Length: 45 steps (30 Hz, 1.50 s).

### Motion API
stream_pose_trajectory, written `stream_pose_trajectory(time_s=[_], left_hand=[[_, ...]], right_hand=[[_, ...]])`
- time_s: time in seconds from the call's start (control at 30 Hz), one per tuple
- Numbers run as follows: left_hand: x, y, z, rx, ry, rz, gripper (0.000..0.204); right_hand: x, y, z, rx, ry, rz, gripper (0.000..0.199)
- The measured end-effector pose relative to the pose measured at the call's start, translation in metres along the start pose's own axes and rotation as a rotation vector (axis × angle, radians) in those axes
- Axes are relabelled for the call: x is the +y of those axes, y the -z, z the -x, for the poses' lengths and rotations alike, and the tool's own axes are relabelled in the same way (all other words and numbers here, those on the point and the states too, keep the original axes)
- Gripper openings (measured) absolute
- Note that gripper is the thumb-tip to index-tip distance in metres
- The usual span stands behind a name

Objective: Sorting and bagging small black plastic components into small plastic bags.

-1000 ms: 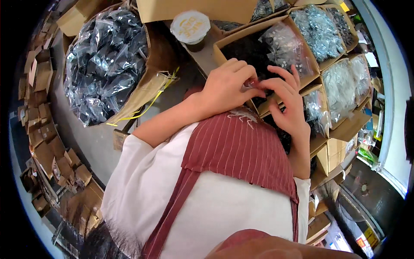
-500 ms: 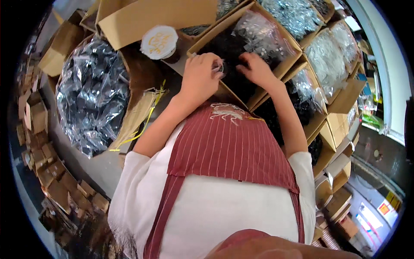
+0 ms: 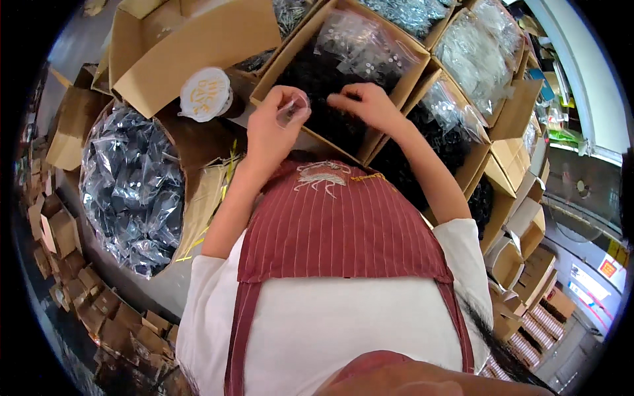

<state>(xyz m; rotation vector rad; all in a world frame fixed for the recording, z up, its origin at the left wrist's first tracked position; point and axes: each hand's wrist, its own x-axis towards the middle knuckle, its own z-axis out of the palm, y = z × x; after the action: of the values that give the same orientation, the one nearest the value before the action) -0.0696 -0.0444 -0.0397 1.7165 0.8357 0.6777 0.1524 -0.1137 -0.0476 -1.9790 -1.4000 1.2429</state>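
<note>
The left hand [image 3: 271, 129] is held up in front of the person's chest, and its fingers pinch a small clear plastic bag [image 3: 292, 109] at the top. The bag is tiny and see-through, and what is inside it is too small to tell. It hangs in the air just over the near edge of a brown cardboard box [image 3: 310, 135].

The right hand [image 3: 365, 105] is close by, a little to the right. Its fingers are bent and point down into that same box, where they touch a heap of small black things [image 3: 317, 82]. You cannot tell if the fingers have grabbed any of them.

A bigger clear bag [image 3: 366, 49] full of little pieces lies in the far part of the box, on top of the black heap.

More open boxes stand to the right and behind — they hold clear bags of shiny bits [image 3: 465, 56] and more dark stuff.

To the left of the box sits a round white lid [image 3: 205, 94] on a dark tub. Farther left is a large round bin [image 3: 129, 191] packed with shiny dark bags. Many little folded cardboard boxes [image 3: 63, 264] lie on the floor at the left edge.

The person wears a red striped apron [image 3: 343, 231] over a white shirt.
</note>
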Motion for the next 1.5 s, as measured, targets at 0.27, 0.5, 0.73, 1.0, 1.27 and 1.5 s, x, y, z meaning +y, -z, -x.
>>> stream_pose_trajectory(time_s=[0.27, 0.5, 0.73, 1.0, 1.27, 1.5], left_hand=[[0.001, -0.004, -0.014, -0.002, 0.035, 0.146, 0.017], [0.002, -0.006, -0.015, -0.028, 0.032, 0.167, 0.019], [-0.005, -0.007, -0.016, -0.039, 0.006, 0.183, 0.021], [0.001, -0.007, -0.013, -0.056, 0.033, 0.177, 0.02], [-0.003, -0.01, -0.013, -0.033, 0.014, 0.135, 0.019], [-0.003, -0.015, -0.016, -0.072, -0.002, -0.059, 0.026]], right_hand=[[0.001, 0.015, 0.024, -0.257, -0.011, -1.207, 0.072], [-0.004, 0.017, 0.039, -0.208, 0.014, -1.199, 0.056], [0.003, 0.02, 0.045, -0.262, 0.165, -1.217, 0.051], [0.002, 0.017, 0.043, -0.242, 0.168, -1.239, 0.049], [0.0, 0.016, 0.04, -0.194, 0.13, -1.266, 0.036], [-0.006, 0.015, 0.037, -0.161, 0.111, -1.311, 0.029]])
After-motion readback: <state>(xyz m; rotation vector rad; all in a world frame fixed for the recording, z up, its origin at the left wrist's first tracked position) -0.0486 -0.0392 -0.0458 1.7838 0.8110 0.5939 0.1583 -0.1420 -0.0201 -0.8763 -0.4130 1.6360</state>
